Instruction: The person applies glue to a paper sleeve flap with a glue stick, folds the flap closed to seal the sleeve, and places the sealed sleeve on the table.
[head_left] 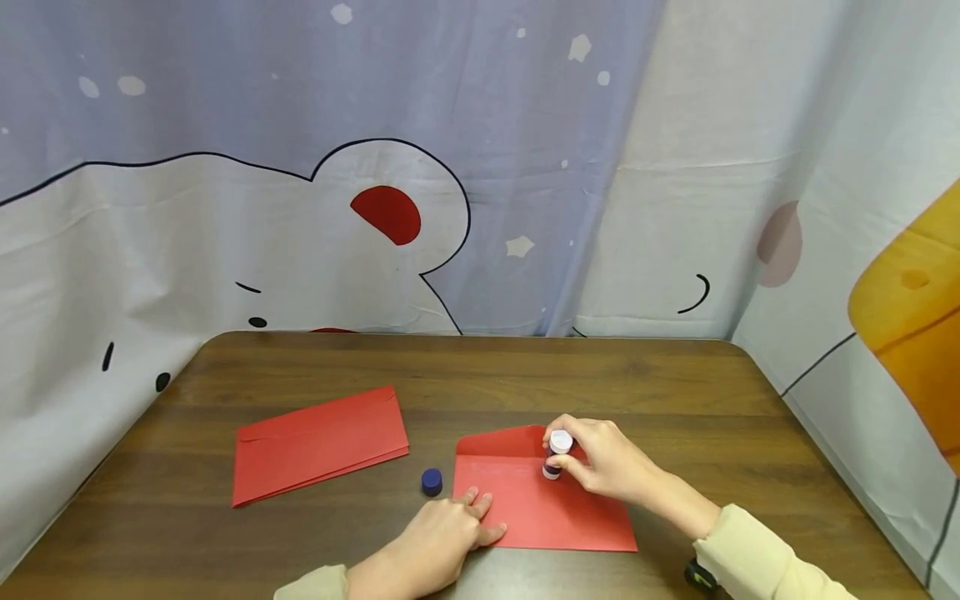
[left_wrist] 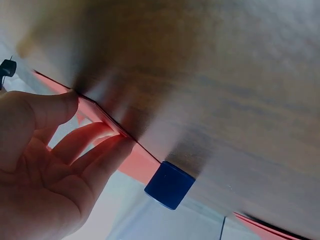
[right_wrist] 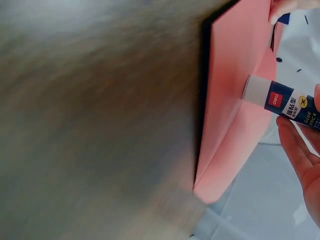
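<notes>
A red envelope lies on the wooden table with its flap unfolded toward the far side. My right hand grips a glue stick between thumb and fingers; its white end meets the paper near the flap's fold in the right wrist view. With fingers spread, my left hand presses on the envelope's near left corner. Just left of the envelope stands the dark blue cap, which also shows beside the left fingertips in the left wrist view.
A small pile of red envelopes lies on the left part of the table. Behind the table and along its sides hangs a patterned curtain. A dark wrist strap shows by the right sleeve.
</notes>
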